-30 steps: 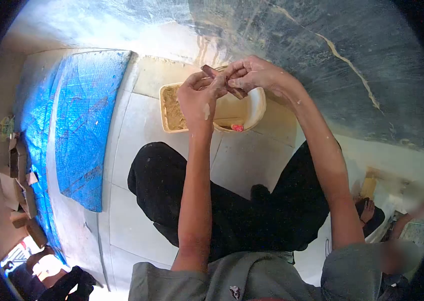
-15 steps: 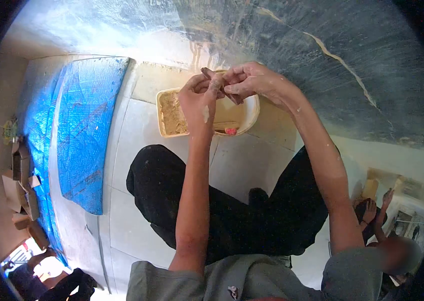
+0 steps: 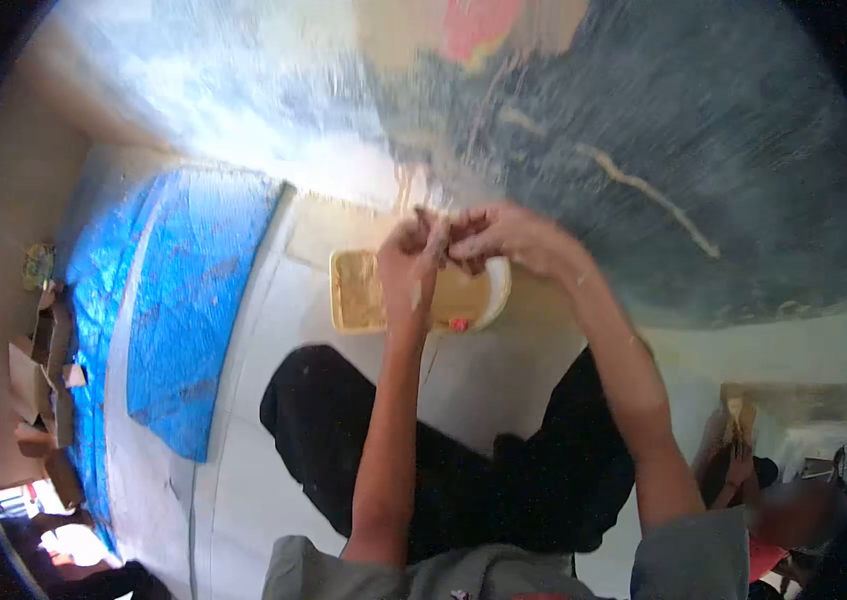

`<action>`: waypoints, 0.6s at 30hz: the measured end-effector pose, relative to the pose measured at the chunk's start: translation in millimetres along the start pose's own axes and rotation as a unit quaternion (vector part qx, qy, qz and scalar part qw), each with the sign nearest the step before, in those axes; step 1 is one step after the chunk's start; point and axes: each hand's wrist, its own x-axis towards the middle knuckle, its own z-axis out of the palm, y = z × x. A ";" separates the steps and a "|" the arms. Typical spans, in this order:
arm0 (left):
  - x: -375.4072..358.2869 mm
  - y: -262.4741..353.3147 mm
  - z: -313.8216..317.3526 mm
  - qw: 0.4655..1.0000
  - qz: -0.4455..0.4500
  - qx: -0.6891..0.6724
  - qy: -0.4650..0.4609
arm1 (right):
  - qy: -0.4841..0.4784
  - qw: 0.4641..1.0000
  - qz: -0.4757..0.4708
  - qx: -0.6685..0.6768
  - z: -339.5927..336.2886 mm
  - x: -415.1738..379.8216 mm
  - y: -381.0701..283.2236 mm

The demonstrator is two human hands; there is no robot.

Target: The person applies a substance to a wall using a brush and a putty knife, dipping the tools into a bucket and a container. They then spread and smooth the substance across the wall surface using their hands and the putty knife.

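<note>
My left hand (image 3: 409, 262) and my right hand (image 3: 511, 238) are close together, fingers pinched around a thin dark-brown strip (image 3: 422, 213), whose exact kind I cannot tell. Most of the strip is hidden by my fingers, which are smeared with pale paste. Below and behind my left hand is a rectangular cream tub (image 3: 358, 330) with tan paste in it. Beside it, partly under my right hand, stands a rounded pale bucket (image 3: 496, 290) with a red-tipped item (image 3: 459, 325) at its near side.
A dark, smeared wall (image 3: 643, 120) with a pale streak rises in front. Blue sheeting (image 3: 193, 310) lies on the left, with cardboard boxes (image 3: 38, 375) beyond. White tiles (image 3: 253, 440) surround my legs. Another person (image 3: 768, 555) sits at the lower right.
The view has tilted up, so the hands, tub and bucket appear lower and more wall shows. Both hands still grip the brown strip. The other person's hands have shifted.
</note>
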 end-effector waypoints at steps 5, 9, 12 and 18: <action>-7.4 29.1 17.4 0.994 -0.042 -0.103 -0.010 | 0.029 0.999 -0.016 0.030 -0.1 -1.5 3.4; 3.5 11.3 6.6 0.991 -0.044 -0.126 -0.028 | 0.050 0.998 -0.042 0.023 3.7 -13.7 -11.3; 0.4 20.3 15.0 0.990 -0.063 -0.117 -0.043 | 0.032 0.998 -0.052 0.018 9.9 -26.0 -22.1; 2.9 9.1 5.5 0.954 -0.060 -0.275 -0.106 | 0.181 0.960 -0.201 -0.075 34.4 -66.5 -88.7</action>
